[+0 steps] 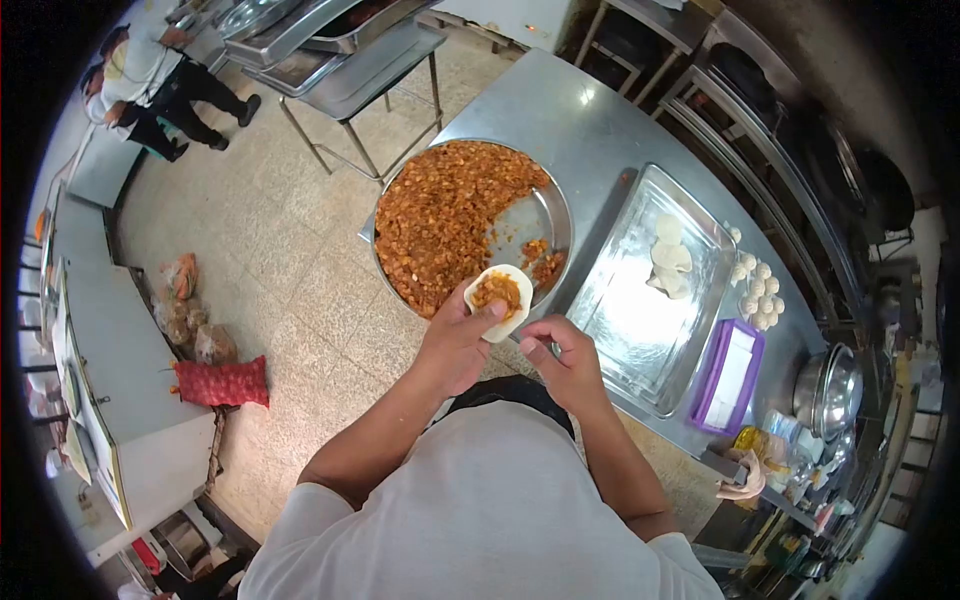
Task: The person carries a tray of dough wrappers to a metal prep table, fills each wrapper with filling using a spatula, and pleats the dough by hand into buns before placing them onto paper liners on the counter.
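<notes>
One left hand [455, 345] grips one flattened round of dough [503, 328], its thumb over the near edge and a single mound of reddish-brown filling [497, 291] heaped in the middle. One right hand [572, 368] sits just beside that round, fingers curled in and the thumb drawn near them; nothing shows in its grasp, and I cannot tell whether a fingertip touches the dough. Just beyond both hands is one round pan [571, 215], mostly full of the same filling, with a bared patch of metal on the side ahead of the right hand and about two small loose clumps in that patch. Off to the right of the right hand lies one rectangular metal tray [625, 325] holding what look like three overlapping dough pieces [671, 257] toward its far end. Past the tray, farther right, are roughly ten dough balls [757, 287], too bunched to count exactly, and nearer the body from them, one purple tray [705, 382] with something white inside. One steel table [590, 150] carries all these. Well beyond the left hand, to its left, two people [150, 70] stand.
</notes>
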A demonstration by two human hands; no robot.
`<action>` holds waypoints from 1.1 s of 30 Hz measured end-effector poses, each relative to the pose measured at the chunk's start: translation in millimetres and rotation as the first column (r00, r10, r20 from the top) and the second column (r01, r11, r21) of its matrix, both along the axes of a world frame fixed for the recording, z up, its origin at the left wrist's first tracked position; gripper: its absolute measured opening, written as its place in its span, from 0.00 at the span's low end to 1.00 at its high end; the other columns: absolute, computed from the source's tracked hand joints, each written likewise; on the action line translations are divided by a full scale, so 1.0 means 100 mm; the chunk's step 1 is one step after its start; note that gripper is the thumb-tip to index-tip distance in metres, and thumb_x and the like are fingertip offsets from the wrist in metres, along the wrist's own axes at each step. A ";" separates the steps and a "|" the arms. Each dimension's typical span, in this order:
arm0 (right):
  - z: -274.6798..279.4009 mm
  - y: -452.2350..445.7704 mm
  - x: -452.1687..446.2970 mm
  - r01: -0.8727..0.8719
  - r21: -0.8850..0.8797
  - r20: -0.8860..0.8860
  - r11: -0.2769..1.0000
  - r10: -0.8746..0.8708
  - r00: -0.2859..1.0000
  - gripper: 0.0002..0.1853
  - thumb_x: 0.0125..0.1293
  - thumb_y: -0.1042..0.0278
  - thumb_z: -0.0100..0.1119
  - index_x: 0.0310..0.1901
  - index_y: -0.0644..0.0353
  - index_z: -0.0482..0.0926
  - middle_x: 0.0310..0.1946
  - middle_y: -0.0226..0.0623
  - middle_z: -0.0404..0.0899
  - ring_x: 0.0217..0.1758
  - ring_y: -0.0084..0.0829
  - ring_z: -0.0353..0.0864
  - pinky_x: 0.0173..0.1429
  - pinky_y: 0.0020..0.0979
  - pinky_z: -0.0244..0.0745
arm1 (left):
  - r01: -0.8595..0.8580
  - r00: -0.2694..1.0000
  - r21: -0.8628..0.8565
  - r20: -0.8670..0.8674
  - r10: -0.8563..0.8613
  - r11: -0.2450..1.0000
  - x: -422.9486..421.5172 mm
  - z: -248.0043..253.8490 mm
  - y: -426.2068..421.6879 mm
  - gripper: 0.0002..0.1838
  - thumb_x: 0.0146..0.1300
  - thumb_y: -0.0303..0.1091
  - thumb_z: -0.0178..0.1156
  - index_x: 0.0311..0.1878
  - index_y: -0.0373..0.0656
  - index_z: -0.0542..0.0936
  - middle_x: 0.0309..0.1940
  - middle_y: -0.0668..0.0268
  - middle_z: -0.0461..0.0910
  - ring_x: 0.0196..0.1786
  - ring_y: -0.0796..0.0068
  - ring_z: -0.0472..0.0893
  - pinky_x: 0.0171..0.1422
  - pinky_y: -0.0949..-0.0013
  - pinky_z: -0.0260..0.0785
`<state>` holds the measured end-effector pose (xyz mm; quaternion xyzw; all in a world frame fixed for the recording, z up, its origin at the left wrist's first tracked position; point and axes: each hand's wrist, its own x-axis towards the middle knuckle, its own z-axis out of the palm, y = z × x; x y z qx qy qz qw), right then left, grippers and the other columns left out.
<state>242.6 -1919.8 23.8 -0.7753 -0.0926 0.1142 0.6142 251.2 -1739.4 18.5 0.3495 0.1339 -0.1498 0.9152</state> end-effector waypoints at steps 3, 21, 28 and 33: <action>-0.06 0.03 -0.04 0.036 0.162 0.001 0.986 -0.036 0.999 0.09 0.66 0.67 0.66 0.41 0.63 0.82 0.37 0.38 0.80 0.40 0.30 0.80 0.48 0.31 0.76 | -0.027 0.998 0.041 0.064 0.025 0.999 -0.03 0.17 -0.10 0.29 0.65 0.32 0.67 0.64 0.41 0.64 0.55 0.63 0.74 0.59 0.72 0.76 0.64 0.66 0.69; 0.46 0.02 -0.04 0.166 0.042 0.321 0.985 -0.170 0.932 0.06 0.64 0.73 0.64 0.33 0.64 0.77 0.26 0.40 0.75 0.29 0.34 0.78 0.34 0.32 0.73 | 0.107 0.967 0.256 0.200 -0.161 0.961 -0.14 0.30 -0.10 0.22 0.64 0.29 0.66 0.59 0.36 0.73 0.48 0.65 0.80 0.52 0.79 0.79 0.58 0.70 0.72; 0.38 -0.13 -0.08 0.086 -0.157 0.324 0.984 -0.031 0.946 0.05 0.65 0.73 0.64 0.36 0.65 0.78 0.27 0.39 0.77 0.30 0.31 0.79 0.34 0.30 0.73 | 0.215 0.933 0.445 0.169 -0.317 0.869 -0.12 0.34 -0.04 0.22 0.65 0.30 0.66 0.60 0.36 0.74 0.50 0.65 0.80 0.53 0.79 0.78 0.59 0.71 0.70; 0.53 0.00 -0.01 0.183 0.029 0.319 0.983 -0.183 0.930 0.05 0.64 0.75 0.61 0.32 0.64 0.76 0.24 0.37 0.74 0.25 0.30 0.73 0.33 0.30 0.68 | 0.237 0.926 0.380 0.191 -0.327 0.894 -0.09 0.32 -0.03 0.23 0.65 0.30 0.65 0.63 0.37 0.74 0.49 0.66 0.80 0.53 0.78 0.78 0.58 0.70 0.71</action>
